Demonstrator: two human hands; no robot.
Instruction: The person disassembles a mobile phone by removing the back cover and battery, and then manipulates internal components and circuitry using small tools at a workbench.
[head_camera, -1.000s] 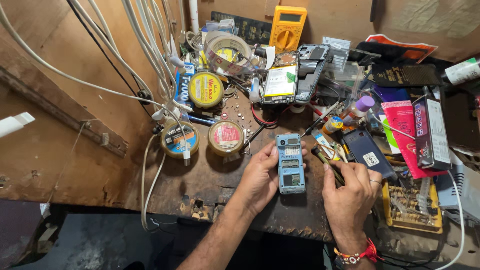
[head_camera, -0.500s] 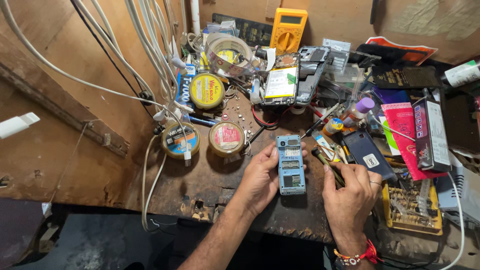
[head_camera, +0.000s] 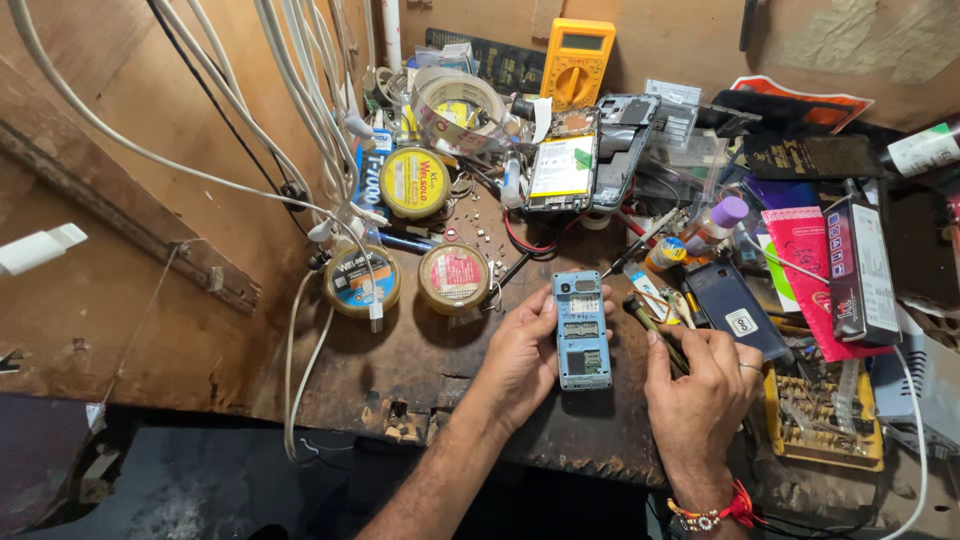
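Nearest, at the worn front edge of the workbench (head_camera: 400, 370): left hand (head_camera: 520, 360) loosely curled, thumb and fingertips pinching the left long side of a small blue phone body (head_camera: 582, 330), back cover off, slots and board showing; lying flat on the wood, long axis running away from the body, camera end far, bottom end near; touching the left hand, just left of the right hand, between the two.

Right hand (head_camera: 700, 385) closed in a pencil-style pinch round a thin screwdriver (head_camera: 655, 325); shaft slanting up and to the left, dark tip just beside the upper right edge of the blue phone body, apart from it by a sliver or barely touching, hard to tell which; red thread bracelet (head_camera: 715, 510) at the wrist; right hand the nearer one to the tip's working spot, left hand merely steadying.

Just right: dark blue back cover (head_camera: 730, 310); yellow tray of bits (head_camera: 825, 420) beyond the knuckles.

Farther left: two round tins (head_camera: 362, 280) and (head_camera: 454, 278) side by side, a third yellow tin (head_camera: 414, 182) behind them; white cables (head_camera: 300, 110) trailing down the board.

Farther back: opened smartphone (head_camera: 565, 160) with battery exposed; roll of tape (head_camera: 455, 105); yellow multimeter (head_camera: 578, 62) leaning against the wall.
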